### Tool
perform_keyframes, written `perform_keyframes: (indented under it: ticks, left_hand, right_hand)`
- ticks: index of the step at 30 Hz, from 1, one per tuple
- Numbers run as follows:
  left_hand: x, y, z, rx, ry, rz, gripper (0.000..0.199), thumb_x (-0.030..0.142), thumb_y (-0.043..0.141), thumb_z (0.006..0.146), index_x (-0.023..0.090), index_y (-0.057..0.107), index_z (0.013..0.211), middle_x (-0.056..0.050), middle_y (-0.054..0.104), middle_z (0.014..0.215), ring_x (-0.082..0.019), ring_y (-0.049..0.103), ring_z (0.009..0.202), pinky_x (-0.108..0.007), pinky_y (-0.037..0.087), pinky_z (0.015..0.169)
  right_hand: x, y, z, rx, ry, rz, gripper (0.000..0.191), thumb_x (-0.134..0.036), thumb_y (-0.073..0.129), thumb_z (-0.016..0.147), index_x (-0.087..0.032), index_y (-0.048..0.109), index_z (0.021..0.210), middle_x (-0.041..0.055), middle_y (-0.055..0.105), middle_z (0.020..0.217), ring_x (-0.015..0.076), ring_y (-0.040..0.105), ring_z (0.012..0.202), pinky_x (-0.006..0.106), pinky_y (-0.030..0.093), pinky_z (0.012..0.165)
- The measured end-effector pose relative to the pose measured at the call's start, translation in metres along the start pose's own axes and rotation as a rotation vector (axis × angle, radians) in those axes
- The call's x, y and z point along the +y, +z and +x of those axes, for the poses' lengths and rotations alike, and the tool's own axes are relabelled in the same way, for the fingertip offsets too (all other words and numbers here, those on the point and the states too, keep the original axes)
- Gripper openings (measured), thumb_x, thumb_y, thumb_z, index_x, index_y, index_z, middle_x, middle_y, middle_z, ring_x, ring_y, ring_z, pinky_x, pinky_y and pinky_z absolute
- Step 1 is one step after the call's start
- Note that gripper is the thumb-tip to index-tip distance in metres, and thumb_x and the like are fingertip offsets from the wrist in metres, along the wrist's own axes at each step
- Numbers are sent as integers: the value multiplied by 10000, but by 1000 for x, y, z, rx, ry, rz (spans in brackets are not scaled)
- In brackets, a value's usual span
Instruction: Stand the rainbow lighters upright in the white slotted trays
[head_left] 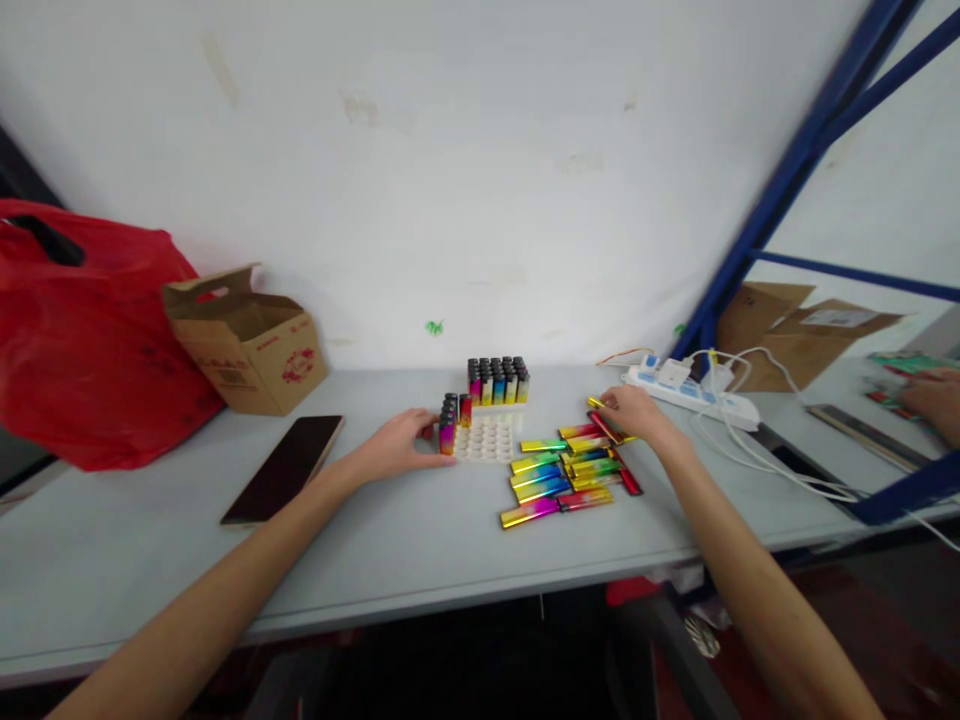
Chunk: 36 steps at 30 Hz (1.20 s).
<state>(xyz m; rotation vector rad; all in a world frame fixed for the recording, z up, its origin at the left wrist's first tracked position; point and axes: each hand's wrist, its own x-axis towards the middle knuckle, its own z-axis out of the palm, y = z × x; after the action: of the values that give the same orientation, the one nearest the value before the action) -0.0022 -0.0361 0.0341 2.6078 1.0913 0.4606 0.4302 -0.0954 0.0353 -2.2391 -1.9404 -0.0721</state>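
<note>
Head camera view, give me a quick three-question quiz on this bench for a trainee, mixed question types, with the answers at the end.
1. Multiple choice: Which hand is at the left edge of the nearer, partly filled white tray?
A) left
B) right
C) both

2. True or false: The loose lighters in the pile stand upright.

3. Fill in the blank: Just left of the open cardboard box in the picture is a red plastic ____.

Key:
1. A, the left hand
2. False; they lie on their sides
3. bag
</note>
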Motion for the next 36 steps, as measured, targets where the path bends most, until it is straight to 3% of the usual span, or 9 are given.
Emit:
perform_keyframes:
  ticks: [4, 8, 12, 15, 21, 24, 26, 31, 36]
  left_hand:
    - [-1, 1, 1, -8, 6, -6, 657, 748, 702, 693, 171, 667, 1006, -98, 690, 996, -283, 640, 890, -368, 497, 807]
    - [-1, 1, 1, -13, 8, -15, 648, 739, 703, 702, 170, 663, 1010, -102, 690, 999, -287, 636, 906, -368, 497, 808]
    - [0, 1, 0, 7, 22, -34, 629, 737, 711, 687, 180, 672, 976, -86, 687, 955, -272, 626, 868, -367, 493, 799]
    - [-1, 2, -1, 13, 35, -47, 638, 749, 703, 686, 180, 675, 975, -85, 682, 952, -273, 623, 871, -370, 491, 795]
    - [-1, 1, 0, -1, 43, -28, 626, 743, 697, 702, 176, 665, 965, -86, 670, 940, -272, 615, 859, -366, 486, 785]
    - [0, 1, 0, -5, 47, -29, 629, 746, 695, 702, 173, 665, 960, -84, 668, 927, -271, 614, 849, -366, 486, 773]
    - [0, 1, 0, 1, 48, -36, 626, 744, 697, 700, 175, 668, 957, -83, 672, 926, -268, 614, 848, -366, 487, 775]
    - [0, 1, 0, 0, 53, -43, 606, 732, 699, 709, 180, 669, 957, -78, 679, 928, -265, 619, 856, -367, 490, 787]
    - [2, 1, 0, 12, 52, -29, 595, 721, 707, 709, 183, 672, 960, -77, 684, 924, -269, 627, 846, -364, 493, 784]
  right_hand:
    - [-9, -12, 2, 141, -36, 193, 313, -281, 521, 959, -99, 736, 1094, 124, 760, 850, 220, 702, 756, 324, 482, 816]
    - [-42, -23, 5, 215, -113, 719, 473, -495, 579, 916, -142, 697, 1207, 31, 686, 712, 151, 591, 563, 302, 474, 668]
    - [-95, -22, 16, 255, -158, 1307, 512, -514, 796, 717, -176, 706, 1091, 22, 678, 807, 132, 565, 673, 264, 450, 638]
    - [-128, -11, 22, 177, -189, 1461, 423, -525, 802, 715, -173, 722, 937, 25, 671, 840, 123, 545, 701, 247, 425, 615]
    - [-149, 6, 7, 48, -248, 1472, 472, -651, 643, 840, -186, 639, 918, -9, 621, 749, 126, 568, 653, 248, 453, 601]
    - [-151, 3, -4, 15, -286, 1409, 458, -681, 545, 898, -225, 549, 947, -59, 526, 646, 99, 447, 490, 235, 393, 499]
    - [-153, 0, -10, 54, -270, 1300, 456, -692, 505, 915, -236, 510, 894, -75, 452, 603, 95, 363, 461, 228, 328, 459]
    - [-159, 0, -20, 262, -284, 920, 560, -664, 455, 942, -208, 418, 618, -35, 404, 584, 117, 398, 584, 253, 306, 555]
    - [-165, 9, -20, 285, -201, 850, 542, -592, 456, 910, -224, 309, 539, -43, 266, 540, 106, 298, 540, 275, 208, 541]
